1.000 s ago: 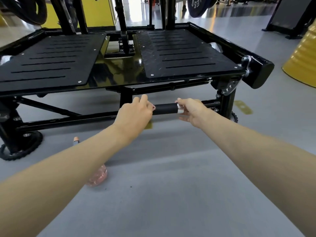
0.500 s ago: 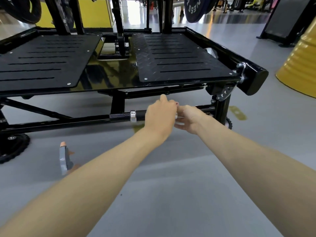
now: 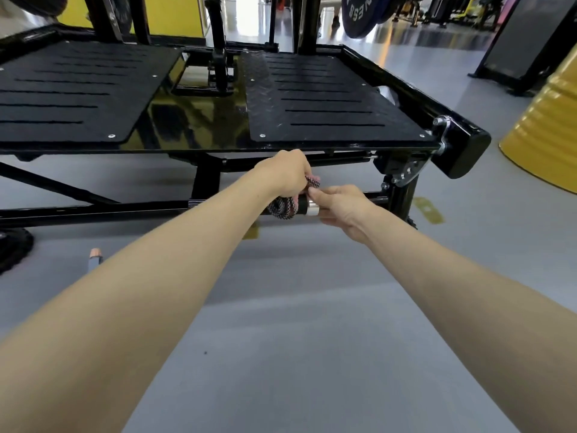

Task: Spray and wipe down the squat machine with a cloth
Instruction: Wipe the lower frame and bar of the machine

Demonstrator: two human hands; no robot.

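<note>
The black squat machine (image 3: pixel 327 98) stands low in front of me, with two slotted foot plates. A black handle (image 3: pixel 301 210) with a chrome collar runs along its lower front rail. My left hand (image 3: pixel 287 173) grips a pink-and-black speckled cloth (image 3: pixel 282 209) wrapped round that handle. My right hand (image 3: pixel 340 204) holds the handle's end just right of the collar, its thumb touching the cloth's loose end. The spray bottle (image 3: pixel 94 259) stands on the floor at the left, mostly hidden behind my left forearm.
Grey floor spreads under and before the machine. A yellow ribbed drum (image 3: pixel 546 129) stands at the right. A weight plate (image 3: pixel 359 14) hangs behind the machine, and a black wheel (image 3: pixel 12 248) sits at the frame's lower left.
My left hand slid rightward along the handle with the cloth until it met my right hand. The cloth now shows below my left hand. The view shifted closer.
</note>
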